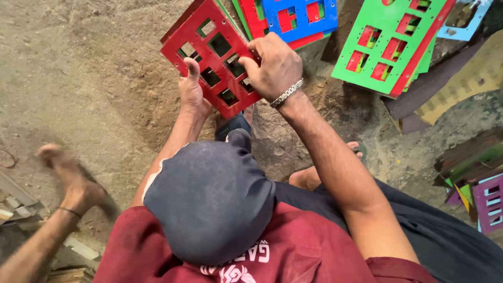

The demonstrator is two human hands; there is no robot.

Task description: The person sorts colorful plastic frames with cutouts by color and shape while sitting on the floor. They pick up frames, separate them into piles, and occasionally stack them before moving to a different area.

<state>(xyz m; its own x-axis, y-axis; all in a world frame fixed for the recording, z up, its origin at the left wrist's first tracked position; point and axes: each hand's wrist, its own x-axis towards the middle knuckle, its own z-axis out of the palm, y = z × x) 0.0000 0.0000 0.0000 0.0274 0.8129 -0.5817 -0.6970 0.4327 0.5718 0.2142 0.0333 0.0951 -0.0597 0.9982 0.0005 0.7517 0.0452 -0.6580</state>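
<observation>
Nearest the lens sits your dark cap [209,204], with the red shirt [293,251] below it and both forearms reaching up the picture. Your two hands are close together, both clamped on one red panel [212,55], a flat board cut with rectangular windows. Your left hand [193,91] grips its lower edge, thumb pointing up along the face; your right hand [275,65] covers the right side, fingers curled over the edge and into the windows, a metal bracelet [286,93] at the wrist. You hold the panel tilted, off the ground, above your knees, its top corner near the picture's upper edge. Just past its right edge lies a stack of blue and red panels [298,18], close but whether touching you cannot tell. Further right a green panel [390,44] rests on a red one, cut off by the frame's top, with a pale blue piece [463,23] and brownish sheets [461,86] beyond. More coloured pieces, one purple [490,202], crowd the right edge. Your bare toes [356,149] show beside the dark trousers [445,230]. Left of the panel the sandy ground [78,68] lies open, wide room up to the frame's edge. At lower left another person's foot [73,178], blurred, rests on the sand near some wood scraps [15,202].
</observation>
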